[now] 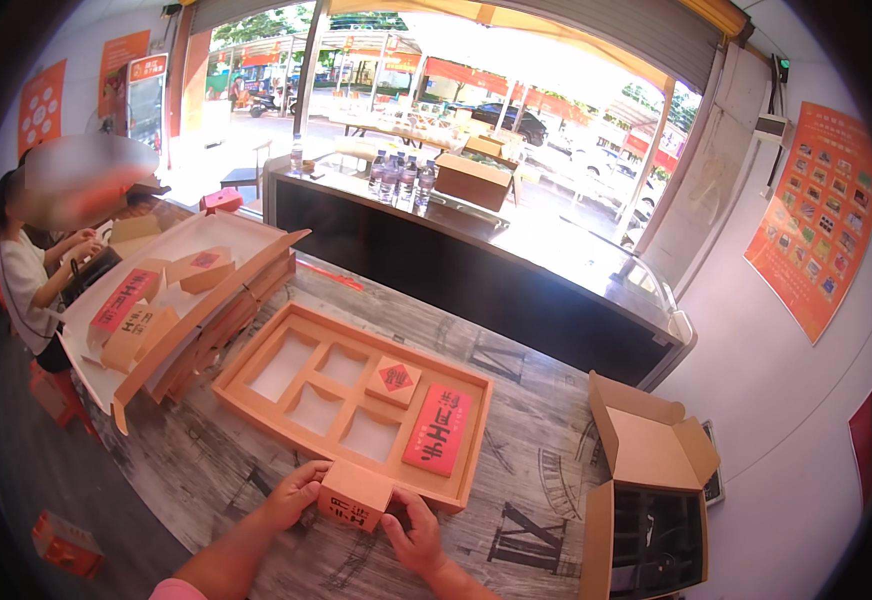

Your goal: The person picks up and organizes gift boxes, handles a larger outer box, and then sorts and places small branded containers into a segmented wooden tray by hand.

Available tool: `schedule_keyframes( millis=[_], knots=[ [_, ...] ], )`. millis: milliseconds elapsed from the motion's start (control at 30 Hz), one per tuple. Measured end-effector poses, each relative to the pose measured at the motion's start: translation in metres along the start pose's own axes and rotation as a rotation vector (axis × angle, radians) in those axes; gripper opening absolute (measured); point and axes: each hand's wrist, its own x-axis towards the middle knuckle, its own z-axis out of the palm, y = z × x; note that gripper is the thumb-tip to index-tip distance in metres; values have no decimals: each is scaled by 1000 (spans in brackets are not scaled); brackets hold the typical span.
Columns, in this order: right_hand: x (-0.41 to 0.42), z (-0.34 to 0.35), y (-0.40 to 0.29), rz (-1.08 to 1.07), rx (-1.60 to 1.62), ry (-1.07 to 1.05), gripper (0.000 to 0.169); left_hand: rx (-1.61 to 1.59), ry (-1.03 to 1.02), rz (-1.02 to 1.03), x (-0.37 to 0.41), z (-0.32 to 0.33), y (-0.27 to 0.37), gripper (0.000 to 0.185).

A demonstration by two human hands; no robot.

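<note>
Between my left hand (301, 491) and my right hand (415, 531) is a small kraft cardboard box (353, 495) with dark printed characters on its side. Fingers of both hands press its opposite ends, just over the near edge of a shallow cardboard tray (278, 424). Cut-out compartments divide the tray. A long red-topped box (438, 429) fills its right compartment, and a small square box with a red diamond label (394, 379) sits in an upper one. Several other compartments show a pale bottom.
Left, an open carton (181, 300) holding printed boxes rests on stacked flat cardboard (233, 322). An open cardboard box with black contents (657, 536) stands right. Beyond is a counter (436, 277) with water bottles (402, 178) and a carton (473, 180). A person (27, 292) sits left.
</note>
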Motion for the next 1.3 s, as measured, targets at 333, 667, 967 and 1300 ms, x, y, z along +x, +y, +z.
schedule_keyframes(
  millis=[333, 667, 967, 1300],
  knots=[
    [-4, 9, 8, 56, 156, 74, 35, 368, 52, 190, 1, -3, 9, 41],
    [0, 3, -11, 35, 99, 24, 37, 573, 59, 340, -2, -9, 16, 38],
    [8, 1, -36, 13, 26, 10, 49, 532, 3, 252, -5, -9, 28, 49],
    [7, -1, -21, -95, -56, 82, 50, 714, -25, 333, -5, -10, 35, 64]
  ],
)
